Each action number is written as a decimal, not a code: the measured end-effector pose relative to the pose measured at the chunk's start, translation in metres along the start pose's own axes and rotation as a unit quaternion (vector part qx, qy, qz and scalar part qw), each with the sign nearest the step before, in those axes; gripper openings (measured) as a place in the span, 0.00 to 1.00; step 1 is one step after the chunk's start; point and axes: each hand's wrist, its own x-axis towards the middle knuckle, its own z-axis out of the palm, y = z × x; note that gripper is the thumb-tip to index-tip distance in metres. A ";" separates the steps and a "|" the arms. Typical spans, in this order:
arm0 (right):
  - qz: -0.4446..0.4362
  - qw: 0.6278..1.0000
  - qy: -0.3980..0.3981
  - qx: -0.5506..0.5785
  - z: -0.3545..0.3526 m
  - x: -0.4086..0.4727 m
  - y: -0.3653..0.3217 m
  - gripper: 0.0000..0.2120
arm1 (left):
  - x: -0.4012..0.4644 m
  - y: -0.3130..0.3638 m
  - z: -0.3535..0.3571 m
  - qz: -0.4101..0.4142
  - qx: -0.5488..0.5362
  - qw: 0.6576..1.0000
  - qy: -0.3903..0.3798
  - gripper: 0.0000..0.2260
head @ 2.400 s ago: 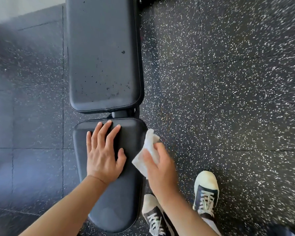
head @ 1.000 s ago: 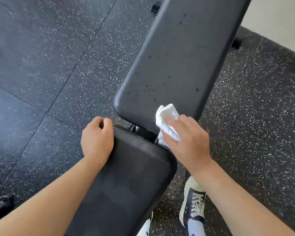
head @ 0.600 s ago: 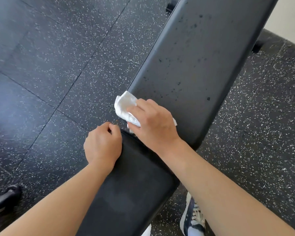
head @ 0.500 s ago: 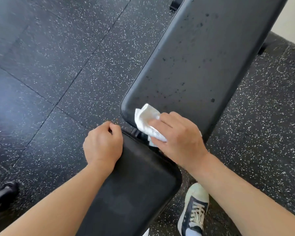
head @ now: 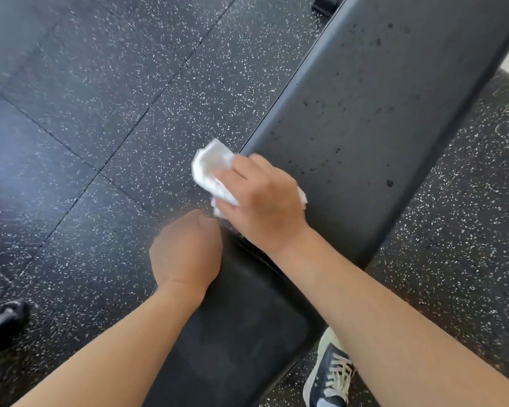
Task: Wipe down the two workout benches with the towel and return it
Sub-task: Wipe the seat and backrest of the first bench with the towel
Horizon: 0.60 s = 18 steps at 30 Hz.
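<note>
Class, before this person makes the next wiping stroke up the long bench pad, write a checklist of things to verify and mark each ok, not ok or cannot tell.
1. Towel held in the right hand: ok, fingers curl over it.
2. Towel on the long back pad: ok, at its near left edge, part overhanging the floor.
3. Left hand steadying the seat pad: ok, its grip is on the pad's left corner.
4. Long pad clean: not ok, dark specks dot it.
5. Stroke path free: ok, nothing lies on the pad.
6. Towel's underside clean: cannot tell.
</note>
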 end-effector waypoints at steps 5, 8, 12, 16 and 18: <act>-0.026 0.999 -0.023 -0.002 0.006 0.008 -0.002 0.07 | 0.001 0.000 0.000 -0.002 0.014 1.000 0.000 0.19; -0.066 0.997 -0.048 -0.011 -0.028 -0.044 0.030 0.09 | 0.000 0.000 -0.001 0.003 0.009 1.000 -0.002 0.18; -0.069 0.996 -0.039 -0.034 -0.080 -0.116 0.089 0.10 | -0.001 0.000 0.000 -0.005 0.000 1.000 0.003 0.18; -0.061 0.997 -0.023 -0.045 -0.077 -0.118 0.091 0.09 | -0.001 0.001 -0.001 -0.008 0.001 1.000 -0.001 0.18; -0.040 0.998 0.007 -0.052 -0.058 -0.088 0.075 0.08 | -0.001 0.002 -0.001 -0.006 -0.004 1.000 -0.002 0.18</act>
